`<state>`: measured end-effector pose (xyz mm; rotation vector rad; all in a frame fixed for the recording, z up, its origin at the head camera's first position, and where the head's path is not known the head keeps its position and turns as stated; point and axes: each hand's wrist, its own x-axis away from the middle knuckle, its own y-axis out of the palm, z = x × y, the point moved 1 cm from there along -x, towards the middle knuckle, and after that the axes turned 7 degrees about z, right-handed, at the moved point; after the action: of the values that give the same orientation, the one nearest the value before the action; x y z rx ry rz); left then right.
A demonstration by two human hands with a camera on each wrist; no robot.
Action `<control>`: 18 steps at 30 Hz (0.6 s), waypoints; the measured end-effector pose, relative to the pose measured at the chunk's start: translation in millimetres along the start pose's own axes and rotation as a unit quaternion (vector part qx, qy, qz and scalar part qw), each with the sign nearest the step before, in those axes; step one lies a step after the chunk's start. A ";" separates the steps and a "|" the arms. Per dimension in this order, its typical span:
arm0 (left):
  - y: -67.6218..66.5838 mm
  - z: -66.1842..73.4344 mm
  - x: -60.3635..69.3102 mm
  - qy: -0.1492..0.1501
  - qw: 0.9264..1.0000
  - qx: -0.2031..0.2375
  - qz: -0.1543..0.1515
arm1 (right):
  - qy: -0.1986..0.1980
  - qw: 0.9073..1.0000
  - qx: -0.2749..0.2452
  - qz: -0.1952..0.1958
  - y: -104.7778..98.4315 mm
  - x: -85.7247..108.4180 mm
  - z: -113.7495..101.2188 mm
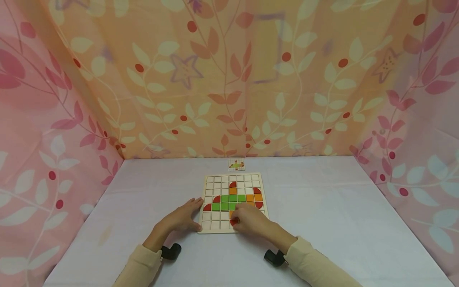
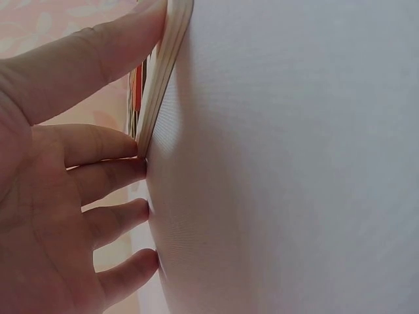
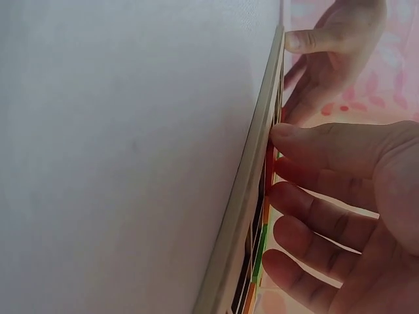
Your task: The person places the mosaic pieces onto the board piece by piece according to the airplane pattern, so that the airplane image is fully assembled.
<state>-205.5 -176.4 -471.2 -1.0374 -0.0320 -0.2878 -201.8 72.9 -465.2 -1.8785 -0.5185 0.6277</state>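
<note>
A square wooden grid board (image 1: pixel 211 225) lies on the table, with green, orange and red tiles in its cells. Green square tiles (image 1: pixel 224 206) form two rows across the middle, with orange square tiles (image 1: pixel 250 197) and rounded red tiles (image 1: pixel 207 207) around them. My right hand (image 1: pixel 251 219) pinches a red quarter-round tile (image 1: pixel 234 222) between thumb and index finger at a near-row cell, covering part of the board. My left hand (image 1: pixel 183 216) rests by the board's left side, fingers extended; its thumb touches the board's edge (image 2: pixel 171 46).
A small picture card (image 1: pixel 236 164) showing a coloured grid pattern lies just beyond the board. White cloth covers the table (image 1: pixel 322 207). Floral curtains (image 1: pixel 222 79) stand at the back and both sides. Black wrist devices (image 1: pixel 171 252) sit under both forearms.
</note>
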 end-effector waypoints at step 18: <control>-0.1 -0.3 0.2 0.006 1.000 -0.001 -0.001 | 0.000 1.000 -0.020 0.000 -1.6 -0.7 2.0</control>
<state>-205.4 -176.7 -471.3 -1.0374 -0.0226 -0.2965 -203.7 74.5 -464.3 -1.9157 -0.5334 0.6222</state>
